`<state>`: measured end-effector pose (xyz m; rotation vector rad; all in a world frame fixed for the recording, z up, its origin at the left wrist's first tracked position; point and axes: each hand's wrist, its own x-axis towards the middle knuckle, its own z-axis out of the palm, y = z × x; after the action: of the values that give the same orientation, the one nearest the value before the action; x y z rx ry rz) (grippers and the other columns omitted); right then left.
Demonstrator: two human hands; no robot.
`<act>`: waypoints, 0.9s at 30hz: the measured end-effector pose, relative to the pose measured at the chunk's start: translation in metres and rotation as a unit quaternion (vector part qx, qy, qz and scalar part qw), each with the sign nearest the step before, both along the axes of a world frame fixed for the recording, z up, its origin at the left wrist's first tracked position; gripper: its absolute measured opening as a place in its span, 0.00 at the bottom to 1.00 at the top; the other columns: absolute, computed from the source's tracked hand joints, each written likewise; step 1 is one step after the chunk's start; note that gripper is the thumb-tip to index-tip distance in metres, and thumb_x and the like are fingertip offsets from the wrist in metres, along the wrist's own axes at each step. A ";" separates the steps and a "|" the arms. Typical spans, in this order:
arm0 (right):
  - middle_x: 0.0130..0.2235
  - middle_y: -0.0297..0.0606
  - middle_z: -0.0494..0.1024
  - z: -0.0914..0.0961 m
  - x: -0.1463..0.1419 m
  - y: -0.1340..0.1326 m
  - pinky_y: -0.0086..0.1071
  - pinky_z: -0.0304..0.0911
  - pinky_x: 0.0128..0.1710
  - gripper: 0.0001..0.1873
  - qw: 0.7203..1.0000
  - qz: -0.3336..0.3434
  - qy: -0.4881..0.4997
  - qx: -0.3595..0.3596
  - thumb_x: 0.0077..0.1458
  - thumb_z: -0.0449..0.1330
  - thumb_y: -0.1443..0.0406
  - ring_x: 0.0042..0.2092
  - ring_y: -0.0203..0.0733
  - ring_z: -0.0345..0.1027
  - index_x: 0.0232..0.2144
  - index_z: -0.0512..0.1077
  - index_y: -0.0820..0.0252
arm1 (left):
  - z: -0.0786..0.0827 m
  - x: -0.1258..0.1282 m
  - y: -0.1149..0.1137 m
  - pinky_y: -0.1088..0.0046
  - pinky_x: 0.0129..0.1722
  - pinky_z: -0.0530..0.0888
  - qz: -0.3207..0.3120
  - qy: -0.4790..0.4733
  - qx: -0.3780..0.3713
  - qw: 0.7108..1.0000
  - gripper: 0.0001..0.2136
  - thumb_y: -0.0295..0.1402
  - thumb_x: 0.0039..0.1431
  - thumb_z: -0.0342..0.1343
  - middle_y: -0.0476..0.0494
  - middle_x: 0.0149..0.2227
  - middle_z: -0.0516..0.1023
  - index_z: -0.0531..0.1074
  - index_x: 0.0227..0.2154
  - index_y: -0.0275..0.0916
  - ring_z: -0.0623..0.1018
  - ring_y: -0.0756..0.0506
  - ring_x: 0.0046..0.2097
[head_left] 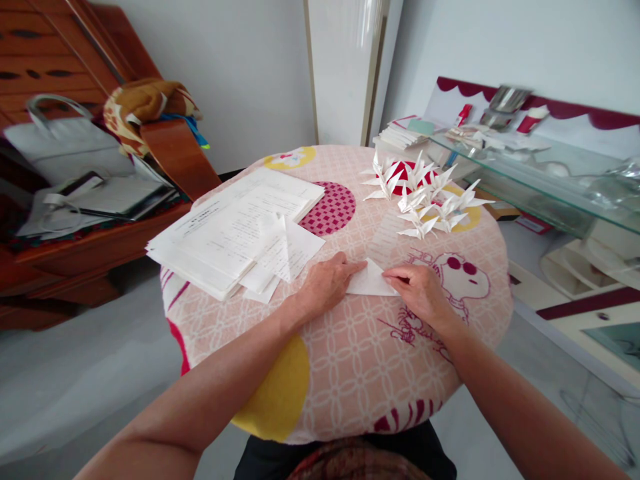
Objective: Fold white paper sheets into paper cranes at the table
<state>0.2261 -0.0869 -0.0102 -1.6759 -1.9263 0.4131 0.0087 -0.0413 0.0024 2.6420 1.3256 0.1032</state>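
Note:
A small folded sheet of white paper (371, 283), roughly triangular, lies on the cloth-covered table between my two hands. My left hand (327, 281) holds its left side, the index finger stretched onto the paper and the other fingers curled. On the right slope, my right hand (419, 288) pinches the paper's edge between thumb and fingertips. Beyond the right hand stands a group of several folded white paper cranes (425, 193). Left of my left hand lies a stack of printed sheets (225, 223), with a loose creased sheet (287, 250) on its near corner.
The round table wears a pink patterned cloth (350, 360). At the right, a glass shelf (530, 180) holds cups and clutter, beside a pile of papers (400, 135). To the left, a wooden bench (100, 247) carries a grey bag (57, 143) and a bundled brown blanket (150, 107).

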 end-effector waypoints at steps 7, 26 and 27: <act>0.36 0.40 0.84 0.001 -0.001 0.000 0.32 0.65 0.38 0.11 1.000 -0.002 0.002 -0.005 0.57 0.59 0.67 0.37 0.44 0.77 0.33 0.83 0.57 | 0.000 0.001 0.001 0.71 0.41 0.72 0.003 -0.013 -0.004 1.000 0.21 0.31 0.70 0.43 0.43 0.45 0.73 0.66 0.62 0.53 0.78 0.45 0.41; 0.34 0.38 0.84 0.004 0.005 -0.005 0.33 0.65 0.36 0.12 0.999 -0.032 0.010 -0.022 0.54 0.59 0.67 0.34 0.43 0.76 0.36 0.83 0.57 | 0.005 -0.001 0.000 0.68 0.40 0.73 -0.041 0.012 0.017 0.999 0.19 0.36 0.70 0.43 0.42 0.55 0.65 0.65 0.61 0.55 0.77 0.46 0.41; 0.34 0.38 0.84 0.004 0.007 -0.007 0.33 0.65 0.36 0.12 0.999 -0.043 0.016 -0.027 0.53 0.60 0.67 0.34 0.44 0.76 0.37 0.83 0.57 | 0.006 -0.001 -0.001 0.68 0.41 0.74 -0.043 0.007 0.016 0.999 0.19 0.38 0.70 0.44 0.42 0.55 0.65 0.66 0.61 0.54 0.77 0.45 0.42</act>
<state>0.2331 -0.0938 -0.0065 -1.7701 -1.8275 0.4584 0.0077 -0.0420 0.0081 2.7269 1.2235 0.0946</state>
